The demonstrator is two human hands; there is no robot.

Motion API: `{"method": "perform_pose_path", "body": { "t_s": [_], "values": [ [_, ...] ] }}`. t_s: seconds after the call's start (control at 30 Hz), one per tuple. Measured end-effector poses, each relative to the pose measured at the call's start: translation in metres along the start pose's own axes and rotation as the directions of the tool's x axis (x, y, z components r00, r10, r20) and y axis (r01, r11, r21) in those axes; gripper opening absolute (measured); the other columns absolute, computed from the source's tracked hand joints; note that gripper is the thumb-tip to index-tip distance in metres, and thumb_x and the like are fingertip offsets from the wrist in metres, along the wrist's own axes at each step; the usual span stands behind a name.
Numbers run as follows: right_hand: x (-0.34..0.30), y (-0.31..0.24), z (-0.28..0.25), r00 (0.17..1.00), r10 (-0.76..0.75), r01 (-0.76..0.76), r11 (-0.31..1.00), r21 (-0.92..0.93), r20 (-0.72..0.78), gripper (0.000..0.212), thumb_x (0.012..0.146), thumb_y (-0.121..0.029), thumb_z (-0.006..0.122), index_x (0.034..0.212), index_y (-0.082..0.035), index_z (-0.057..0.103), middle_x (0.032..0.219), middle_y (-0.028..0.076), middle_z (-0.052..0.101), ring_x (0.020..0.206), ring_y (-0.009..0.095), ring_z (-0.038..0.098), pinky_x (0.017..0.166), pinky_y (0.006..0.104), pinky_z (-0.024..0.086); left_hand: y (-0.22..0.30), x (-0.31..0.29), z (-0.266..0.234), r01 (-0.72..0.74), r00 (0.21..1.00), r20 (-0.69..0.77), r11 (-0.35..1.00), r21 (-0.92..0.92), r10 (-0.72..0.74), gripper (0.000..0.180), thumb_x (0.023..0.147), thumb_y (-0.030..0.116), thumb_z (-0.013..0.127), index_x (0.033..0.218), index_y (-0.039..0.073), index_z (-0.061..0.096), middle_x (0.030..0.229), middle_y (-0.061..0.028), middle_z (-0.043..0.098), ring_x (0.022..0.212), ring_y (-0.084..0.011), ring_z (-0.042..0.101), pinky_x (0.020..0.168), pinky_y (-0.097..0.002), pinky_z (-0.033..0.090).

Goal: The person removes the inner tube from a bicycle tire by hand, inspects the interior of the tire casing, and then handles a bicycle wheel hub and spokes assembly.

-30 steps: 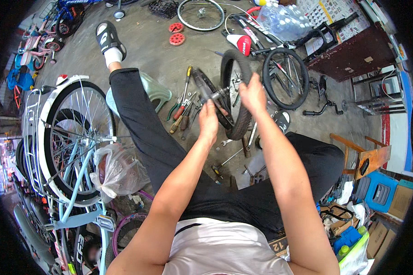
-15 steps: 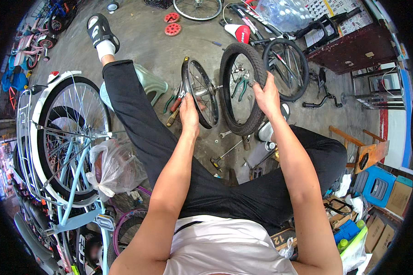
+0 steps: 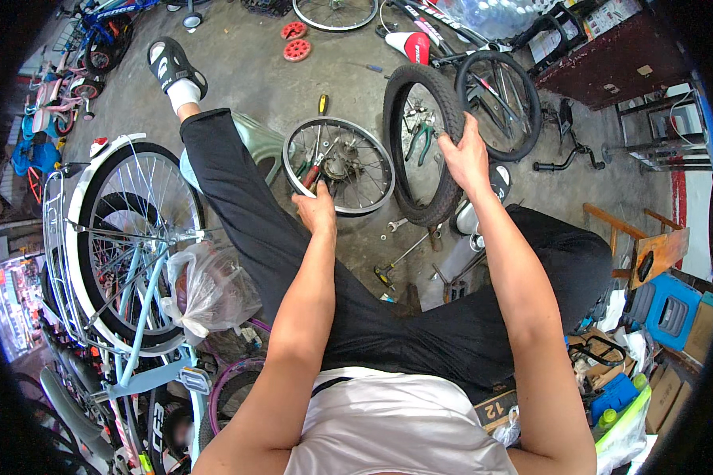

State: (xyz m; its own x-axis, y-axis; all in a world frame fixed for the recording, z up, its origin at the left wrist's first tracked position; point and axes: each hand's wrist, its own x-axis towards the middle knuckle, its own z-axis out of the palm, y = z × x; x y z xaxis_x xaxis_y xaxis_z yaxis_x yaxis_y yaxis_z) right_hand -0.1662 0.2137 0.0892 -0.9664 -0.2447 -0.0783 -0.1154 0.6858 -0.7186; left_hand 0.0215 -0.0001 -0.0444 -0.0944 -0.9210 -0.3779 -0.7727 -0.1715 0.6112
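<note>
My left hand is closed on the near edge of a small spoked bicycle wheel, a bare rim with a hub. The wheel is tilted, its face turned up toward me. My right hand grips the right side of a black knobby tire, thumb toward the opening and fingers over the tread. The tire stands nearly upright just right of the wheel, apart from its rim. Green-handled pliers show through the tire. Red-handled tools are seen through the spokes.
A yellow-handled screwdriver lies beyond the wheel, a yellow-and-black-handled tool nearer me. A light-blue bicycle with a plastic bag stands left. Another bicycle wheel lies beyond the tire, by a red-and-white saddle.
My left hand has lowered and turned the wheel from nearly edge-on to facing up, shifting its near edge toward me. The tire remains in my right hand, little moved.
</note>
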Motion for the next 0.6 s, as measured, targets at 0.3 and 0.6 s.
{"method": "perform_pose_path", "body": {
  "t_s": [0.3, 0.6],
  "values": [
    [0.002, 0.022, 0.001, 0.998, -0.009, 0.021, 0.985, 0.172, -0.067, 0.074, 0.079, -0.032, 0.070, 0.138, 0.001, 0.042, 0.103, 0.023, 0.067, 0.093, 0.033, 0.066, 0.087, 0.0406, 0.049, -0.037, 0.011, 0.014, 0.321, 0.947, 0.149, 0.841, -0.436, -0.285, 0.045, 0.081, 0.013, 0.064, 0.119, -0.011, 0.059, 0.115, -0.0223, 0.067, 0.102, -0.0297, 0.065, 0.090, -0.0363, 0.048],
    [-0.004, -0.002, -0.045, 0.980, 0.196, -0.124, 0.677, 0.725, -0.015, 0.066, 0.081, -0.014, 0.072, 0.138, 0.001, 0.043, 0.103, 0.007, 0.064, 0.082, 0.013, 0.060, 0.071, 0.0277, 0.048, -0.002, -0.027, -0.013, -0.121, 0.991, -0.041, 0.983, 0.135, 0.128, 0.060, 0.081, 0.023, 0.068, 0.127, -0.009, 0.047, 0.127, -0.0270, 0.052, 0.120, -0.0445, 0.050, 0.103, -0.0470, 0.039]
  ]
}}
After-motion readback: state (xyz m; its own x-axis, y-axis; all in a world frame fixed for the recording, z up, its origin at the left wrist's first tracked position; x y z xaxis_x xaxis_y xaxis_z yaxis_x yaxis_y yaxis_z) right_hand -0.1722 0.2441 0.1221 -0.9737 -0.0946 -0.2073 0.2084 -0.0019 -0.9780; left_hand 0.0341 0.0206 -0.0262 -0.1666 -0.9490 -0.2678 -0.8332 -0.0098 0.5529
